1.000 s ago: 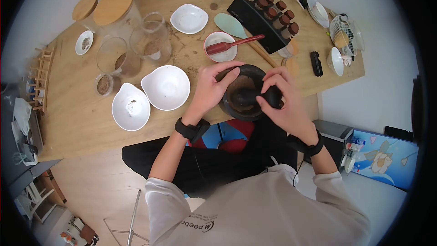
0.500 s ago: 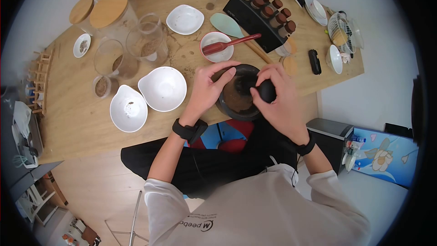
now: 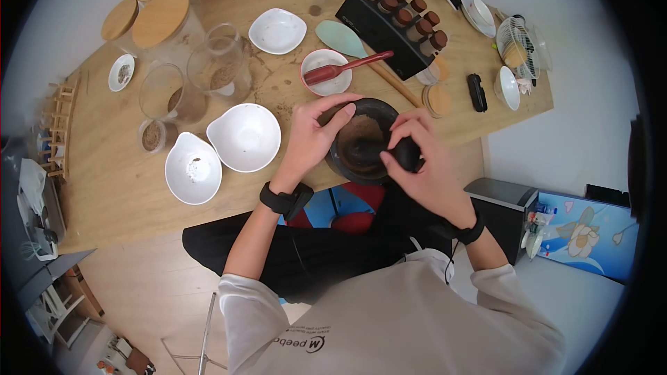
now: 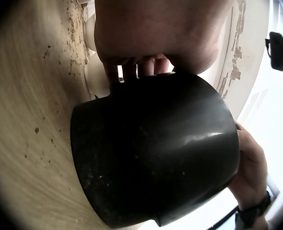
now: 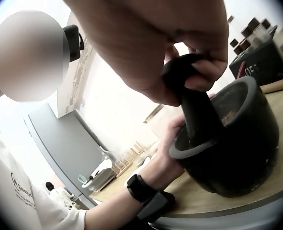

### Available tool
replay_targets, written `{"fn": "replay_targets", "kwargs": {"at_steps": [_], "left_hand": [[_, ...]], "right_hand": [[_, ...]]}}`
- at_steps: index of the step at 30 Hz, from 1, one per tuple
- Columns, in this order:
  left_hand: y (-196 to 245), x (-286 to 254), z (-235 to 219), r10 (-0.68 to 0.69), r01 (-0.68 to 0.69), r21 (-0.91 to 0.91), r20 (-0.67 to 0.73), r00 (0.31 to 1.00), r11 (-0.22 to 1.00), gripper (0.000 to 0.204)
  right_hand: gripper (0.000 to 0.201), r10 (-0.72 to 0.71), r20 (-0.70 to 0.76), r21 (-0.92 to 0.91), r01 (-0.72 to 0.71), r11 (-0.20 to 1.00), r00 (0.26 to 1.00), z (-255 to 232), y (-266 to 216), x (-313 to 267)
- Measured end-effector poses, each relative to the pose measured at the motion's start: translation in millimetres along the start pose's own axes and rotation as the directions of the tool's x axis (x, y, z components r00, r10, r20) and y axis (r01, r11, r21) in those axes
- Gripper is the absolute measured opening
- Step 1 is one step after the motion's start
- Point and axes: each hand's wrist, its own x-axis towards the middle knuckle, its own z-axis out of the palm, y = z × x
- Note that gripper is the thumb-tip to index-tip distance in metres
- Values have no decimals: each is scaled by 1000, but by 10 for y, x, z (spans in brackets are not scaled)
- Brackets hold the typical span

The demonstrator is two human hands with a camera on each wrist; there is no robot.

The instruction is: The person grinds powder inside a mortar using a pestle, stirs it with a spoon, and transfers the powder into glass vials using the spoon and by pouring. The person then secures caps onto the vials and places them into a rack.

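A black mortar [image 4: 170,143] stands near the table's front edge with brown powder [image 3: 366,127] inside. My left hand [image 3: 313,132] grips its left side, thumb over the rim and the other fingers along the outer wall. In the right wrist view, a black pestle [image 5: 201,117] leans inside the mortar, its lower end hidden behind the rim. My right hand [image 3: 427,170] holds the pestle's rounded knob between thumb and fingers. Beyond the mortar, a red spatula [image 3: 347,67] lies across a small red-rimmed bowl [image 3: 306,78].
Two white spouted bowls [image 3: 244,135] [image 3: 193,170] sit left of the mortar. Glass jars [image 3: 174,97] with brown powder stand farther left. Behind are a white dish [image 3: 278,30], a mint-green spoon [image 3: 340,37] and a black rack [image 3: 385,31] of corked vials.
The pestle's lower end has swung round inside the mortar, to the far side and then back toward me. My right hand has moved with it; my left hand keeps its grip.
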Motion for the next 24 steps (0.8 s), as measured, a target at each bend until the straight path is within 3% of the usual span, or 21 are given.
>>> {"fn": "replay_targets", "kwargs": {"at_steps": [2,3,6,10,12,14,18,22,24], "left_hand": [[-12,-21,2,12,-11,27,-2,1000,1000,24],[4,-15,3,15,-15,29,0,1000,999,24],[48,-9,-6,0,0,19,9,1000,1000,24],[-16,1,0,8,-8,11,5,1000,1000,24],[-23,-14,-8,0,0,6,1,1000,1000,24],[1,7,10,1,-1,0,8,1000,1000,24],[0,-6,-4,2,-2,27,11,1000,1000,24],[-9,-13,-1,3,-3,20,7,1000,1000,24],[-3,0,12,4,-4,1,9,1000,1000,24]], "right_hand": [[26,10,-126,-94,-22,995,992,-28,158,40],[25,106,-150,-59,-116,992,983,-20,117,77],[22,61,-101,-26,-64,998,993,44,-119,108],[22,21,-29,46,-20,999,999,-21,-29,47],[26,3,-120,-99,-15,995,993,-27,68,88],[28,40,-147,-101,-55,993,988,34,-21,125],[24,46,-26,47,-45,998,999,25,-144,54],[23,0,-61,-59,-4,998,998,-95,43,67],[23,60,-129,-161,-81,984,990,-57,-47,128]]}}
